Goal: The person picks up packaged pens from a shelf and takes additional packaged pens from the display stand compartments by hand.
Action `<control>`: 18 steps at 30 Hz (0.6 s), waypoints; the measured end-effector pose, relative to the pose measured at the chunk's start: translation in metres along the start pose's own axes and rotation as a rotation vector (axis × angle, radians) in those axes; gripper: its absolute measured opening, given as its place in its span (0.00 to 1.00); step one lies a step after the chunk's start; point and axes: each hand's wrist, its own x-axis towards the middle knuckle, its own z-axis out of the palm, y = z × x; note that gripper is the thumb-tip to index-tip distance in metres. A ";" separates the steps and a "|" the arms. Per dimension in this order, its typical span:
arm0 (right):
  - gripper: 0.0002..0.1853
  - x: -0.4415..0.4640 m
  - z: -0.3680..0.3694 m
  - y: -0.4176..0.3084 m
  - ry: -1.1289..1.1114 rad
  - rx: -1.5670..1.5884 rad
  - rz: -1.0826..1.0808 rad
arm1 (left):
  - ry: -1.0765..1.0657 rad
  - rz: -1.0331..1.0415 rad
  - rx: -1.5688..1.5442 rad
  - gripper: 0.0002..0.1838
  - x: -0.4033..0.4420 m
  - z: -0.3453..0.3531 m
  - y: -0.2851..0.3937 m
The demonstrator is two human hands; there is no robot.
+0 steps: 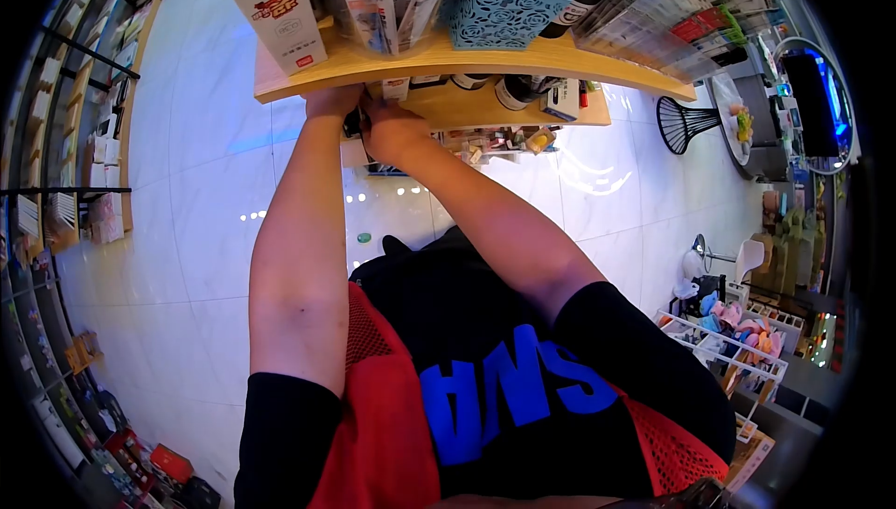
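- The left hand (334,100) and right hand (397,134) were at the lower shelf (457,110); whether fingers gripped couldn't be told.
- A dark object (353,124) showed between them, partly hidden, long axis and direction unclear.

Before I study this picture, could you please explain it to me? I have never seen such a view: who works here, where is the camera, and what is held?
There is no machine: a person works with bare hands. The single picture comes from a camera on their head, looking forward and down, so the black shirt is the wearer's own.

The left hand and right hand are close together by the lower shelf. A dark thing shows between them; its kind and how it is gripped are unclear.

The upper shelf bears a tall white box and a light blue basket, among other goods.
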 end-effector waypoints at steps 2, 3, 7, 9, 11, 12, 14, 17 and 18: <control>0.28 0.001 0.003 0.001 0.008 -0.011 -0.007 | -0.021 0.052 -0.018 0.29 0.005 0.006 -0.005; 0.28 0.001 0.004 0.001 0.011 -0.017 -0.012 | -0.038 0.078 -0.035 0.30 0.015 0.024 -0.026; 0.25 -0.005 0.000 -0.001 -0.001 -0.012 -0.061 | -0.128 0.079 0.005 0.27 0.006 -0.001 -0.015; 0.24 -0.005 0.006 -0.002 0.031 0.007 -0.091 | -0.115 0.070 -0.016 0.29 0.006 -0.001 -0.017; 0.24 -0.006 0.011 -0.003 0.045 0.025 -0.097 | -0.098 0.078 -0.015 0.32 0.008 0.002 -0.025; 0.24 -0.005 0.014 -0.003 0.052 0.034 -0.101 | -0.088 0.092 -0.003 0.32 0.010 0.006 -0.029; 0.24 -0.003 0.020 -0.002 0.069 0.037 -0.110 | -0.088 0.048 -0.028 0.34 0.011 0.013 -0.037; 0.25 -0.002 0.027 0.001 0.071 0.060 -0.115 | -0.122 -0.095 -0.090 0.36 -0.004 -0.002 -0.022; 0.24 -0.004 0.023 -0.002 0.066 0.071 -0.116 | -0.135 -0.124 -0.077 0.37 -0.005 -0.003 -0.020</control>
